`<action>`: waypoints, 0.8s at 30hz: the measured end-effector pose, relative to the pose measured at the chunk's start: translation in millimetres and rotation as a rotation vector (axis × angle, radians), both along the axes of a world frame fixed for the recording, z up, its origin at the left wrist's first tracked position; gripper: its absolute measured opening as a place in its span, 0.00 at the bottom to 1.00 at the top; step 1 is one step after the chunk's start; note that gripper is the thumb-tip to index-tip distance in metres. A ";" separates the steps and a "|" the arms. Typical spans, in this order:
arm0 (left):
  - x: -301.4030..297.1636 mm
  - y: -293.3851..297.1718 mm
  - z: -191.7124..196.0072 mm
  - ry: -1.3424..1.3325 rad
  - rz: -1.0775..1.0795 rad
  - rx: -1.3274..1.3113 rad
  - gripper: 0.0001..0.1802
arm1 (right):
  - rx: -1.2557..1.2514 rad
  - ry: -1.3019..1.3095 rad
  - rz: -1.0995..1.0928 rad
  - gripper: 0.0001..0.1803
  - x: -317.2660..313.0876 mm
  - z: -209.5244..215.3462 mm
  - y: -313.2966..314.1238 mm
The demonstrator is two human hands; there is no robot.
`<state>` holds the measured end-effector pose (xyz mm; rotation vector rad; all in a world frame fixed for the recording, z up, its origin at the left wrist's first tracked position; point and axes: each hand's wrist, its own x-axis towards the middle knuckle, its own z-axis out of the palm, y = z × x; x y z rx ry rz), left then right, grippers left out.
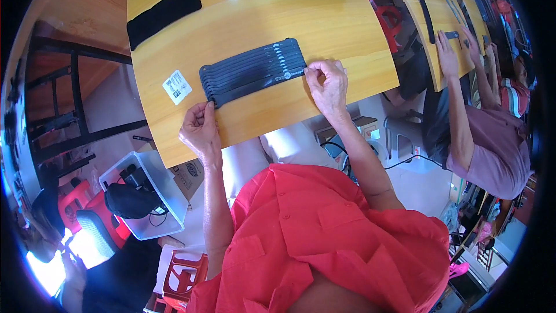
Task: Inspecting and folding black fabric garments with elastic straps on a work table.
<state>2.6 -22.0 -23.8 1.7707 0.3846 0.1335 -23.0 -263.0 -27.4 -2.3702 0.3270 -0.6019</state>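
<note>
So the yellow counter (359,52) had my fanned stack of black straps (253,71) lying mid-board. Left hand (200,127) pinched its near-left corner, right hand (329,84) pinched the right end. Squaring evenly from both ends seemed best.

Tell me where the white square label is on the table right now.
In the head view, the white square label lies flat on the wooden table, left of the fanned row of dark straps and just above the left hand.

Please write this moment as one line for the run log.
left hand: pinches left end of strap stack | right hand: pinches its right end | stack: fanned flat on table
</note>
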 end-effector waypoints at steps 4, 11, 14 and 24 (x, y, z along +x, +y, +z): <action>-0.1 -0.5 2.0 -0.006 0.011 0.028 0.04 | -0.007 0.018 -0.005 0.04 0.0 0.5 0.6; -0.6 0.4 0.3 0.005 -0.018 0.043 0.04 | -0.013 0.006 -0.015 0.04 0.1 -3.6 -1.3; -0.4 0.6 0.3 0.006 -0.023 0.059 0.04 | -0.022 0.016 -0.010 0.04 0.0 -3.1 -2.0; 0.0 1.3 -1.4 -0.016 -0.005 0.045 0.05 | -0.010 0.008 -0.013 0.04 2.7 -2.3 1.2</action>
